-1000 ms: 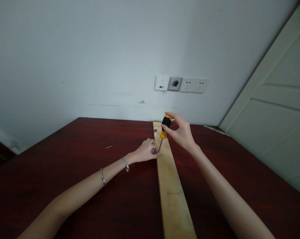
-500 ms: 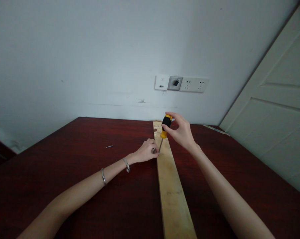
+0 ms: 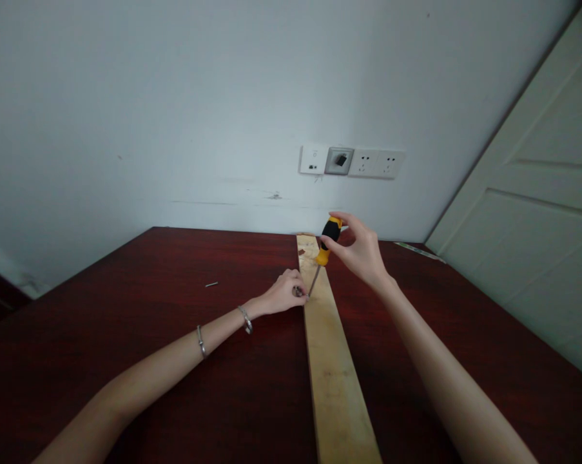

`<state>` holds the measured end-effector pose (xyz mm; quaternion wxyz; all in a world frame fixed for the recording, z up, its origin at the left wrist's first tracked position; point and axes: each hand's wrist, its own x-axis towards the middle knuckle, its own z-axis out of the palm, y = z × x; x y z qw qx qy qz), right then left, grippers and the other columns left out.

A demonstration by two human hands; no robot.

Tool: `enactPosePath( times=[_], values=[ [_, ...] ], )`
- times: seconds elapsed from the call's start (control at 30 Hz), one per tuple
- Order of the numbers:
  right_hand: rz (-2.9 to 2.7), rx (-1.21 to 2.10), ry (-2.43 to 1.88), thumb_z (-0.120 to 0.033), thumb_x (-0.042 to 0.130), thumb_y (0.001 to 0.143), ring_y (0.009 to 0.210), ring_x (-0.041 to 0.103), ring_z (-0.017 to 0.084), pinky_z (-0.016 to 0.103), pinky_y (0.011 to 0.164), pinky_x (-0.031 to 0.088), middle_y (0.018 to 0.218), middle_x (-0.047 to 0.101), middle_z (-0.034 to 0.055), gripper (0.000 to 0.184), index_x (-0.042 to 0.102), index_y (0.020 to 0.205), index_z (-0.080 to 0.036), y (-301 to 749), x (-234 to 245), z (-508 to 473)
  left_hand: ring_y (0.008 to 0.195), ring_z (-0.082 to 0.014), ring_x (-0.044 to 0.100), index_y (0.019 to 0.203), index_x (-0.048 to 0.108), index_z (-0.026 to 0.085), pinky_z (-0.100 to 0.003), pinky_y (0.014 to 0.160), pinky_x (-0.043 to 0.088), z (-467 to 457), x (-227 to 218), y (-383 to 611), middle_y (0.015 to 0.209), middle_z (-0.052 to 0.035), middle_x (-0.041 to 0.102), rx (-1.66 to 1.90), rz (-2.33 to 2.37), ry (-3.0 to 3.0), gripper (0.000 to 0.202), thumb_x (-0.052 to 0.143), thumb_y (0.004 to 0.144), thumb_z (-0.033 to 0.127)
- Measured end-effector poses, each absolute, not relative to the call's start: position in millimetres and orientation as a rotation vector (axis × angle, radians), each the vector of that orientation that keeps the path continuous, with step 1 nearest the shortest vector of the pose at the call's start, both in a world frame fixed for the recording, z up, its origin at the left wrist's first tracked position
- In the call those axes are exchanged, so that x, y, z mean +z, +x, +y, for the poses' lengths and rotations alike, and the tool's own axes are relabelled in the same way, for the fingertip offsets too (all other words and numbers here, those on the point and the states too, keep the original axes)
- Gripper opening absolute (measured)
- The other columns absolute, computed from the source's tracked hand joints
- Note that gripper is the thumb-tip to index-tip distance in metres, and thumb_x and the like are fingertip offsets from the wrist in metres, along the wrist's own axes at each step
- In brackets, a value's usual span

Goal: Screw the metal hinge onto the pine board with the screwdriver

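Note:
My right hand (image 3: 361, 248) grips a screwdriver (image 3: 330, 233) by its yellow and black handle, thumb and fingers around it. The thin metal shaft slants down and left to a wooden board (image 3: 339, 380). Resting at the board's left edge, my left hand (image 3: 289, 291) has its fingertips pinched together right beside the screwdriver's tip. Whatever small thing is in that pinch is hidden by the fingers. A ring shows on the left hand, with two bracelets farther up the arm. To its left, a small screw or nail (image 3: 212, 284) lies loose.
The board lies lengthwise on a dark red tabletop (image 3: 174, 399), reaching back toward the wall. Wall sockets (image 3: 375, 164) sit above the table's far edge. A thin, flat strip (image 3: 420, 252) lies at the far right, near a pale panelled door (image 3: 537, 212).
The screwdriver's handle has shifted right with my right hand, so it leans more. Its tip and my left hand stay about where they were.

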<state>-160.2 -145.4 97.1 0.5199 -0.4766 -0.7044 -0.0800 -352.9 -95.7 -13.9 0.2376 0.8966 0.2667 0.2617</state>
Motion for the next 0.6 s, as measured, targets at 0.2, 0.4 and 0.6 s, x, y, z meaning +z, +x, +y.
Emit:
enactPosePath(
  times=[0.2, 0.4, 0.6],
  values=[
    [-1.663, -0.131, -1.154, -0.031, 0.066, 0.078, 0.074, 0.061, 0.016, 0.035, 0.071, 0.055, 0.112, 0.066, 0.0075, 0.045, 0.059, 0.122, -0.023, -152, 101, -147, 0.089, -0.0185, 0.056, 0.073, 0.07, 0.018, -0.03, 0.081, 0.044, -94, -16, -353, 0.09, -0.0047, 0.061, 0.744, 0.715, 2.378, 0.004, 0.073, 0.072, 0.021],
    [-1.676, -0.131, -1.197, -0.033, 0.068, 0.076, 0.068, 0.06, 0.015, 0.036, 0.069, 0.055, 0.111, 0.067, 0.009, 0.048, 0.061, 0.122, -0.021, -148, 101, -145, 0.081, -0.0167, 0.057, 0.073, 0.072, 0.017, -0.027, 0.072, 0.045, -93, -14, -353, 0.084, -0.0041, 0.064, 0.736, 0.682, 2.331, 0.004, 0.073, 0.073, 0.021],
    [-1.7, -0.128, -1.228, -0.034, 0.068, 0.076, 0.068, 0.06, 0.016, 0.036, 0.068, 0.054, 0.112, 0.067, 0.0105, 0.048, 0.061, 0.122, -0.02, -147, 102, -144, 0.083, -0.0176, 0.057, 0.073, 0.073, 0.017, -0.028, 0.073, 0.045, -94, -14, -352, 0.086, -0.005, 0.065, 0.744, 0.706, 2.334, 0.007, 0.073, 0.074, 0.023]
  ],
)
